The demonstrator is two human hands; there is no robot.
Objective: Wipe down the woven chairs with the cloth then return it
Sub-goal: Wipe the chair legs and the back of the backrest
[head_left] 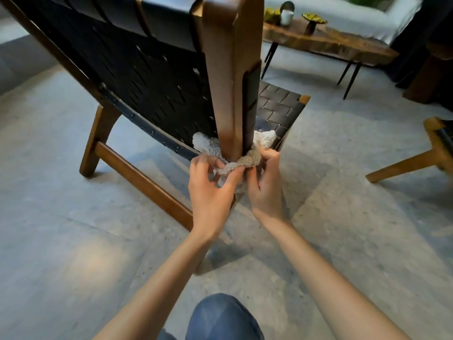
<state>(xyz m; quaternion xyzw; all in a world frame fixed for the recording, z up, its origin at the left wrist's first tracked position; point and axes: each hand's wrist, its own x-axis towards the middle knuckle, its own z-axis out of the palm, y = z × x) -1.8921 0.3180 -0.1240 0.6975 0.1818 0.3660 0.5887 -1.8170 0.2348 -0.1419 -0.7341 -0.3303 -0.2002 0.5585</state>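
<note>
**Beige cloth slung round the chair's side rail**

Head view: I am crouched behind the woven chair (pixel 157 77), with one denim knee (pixel 220 317) at the bottom of the picture. The cloth (pixel 235 165) is wrapped round the low end of the brown wooden side rail (pixel 228 82), just where it meets the seat. One fluffy end sticks out to the left against the black webbing. The other pokes out to the right over the woven seat (pixel 279 106).

My left hand (pixel 210 190) pinches the near fold between thumb and fingertips. My right hand (pixel 266 182) has its fingers curled on the other side of the same fold, so both hands are grasping the cloth and nothing else. I judge that I hold it like a sling so that tugging the ends rubs the pile over several faces of the rail at once. The picture is a little smeared, so I cannot say whether the cloth passes fully round the far side of the rail.

For room, the rail runs unbroken up towards the top of the backrest, which gives the cloth a plain path to slide along. The riveted lower edge of the webbing lies just beside the cloth's left end and might catch it. The rear crossbar (pixel 142 182) runs below my left hand. On my right, open floor (pixel 367 217) separates this chair from the second chair (pixel 438 146), well apart at the picture's edge. The coffee table (pixel 326 40) and pale sofa (pixel 355 15) stand beyond, far from my hands.
</note>
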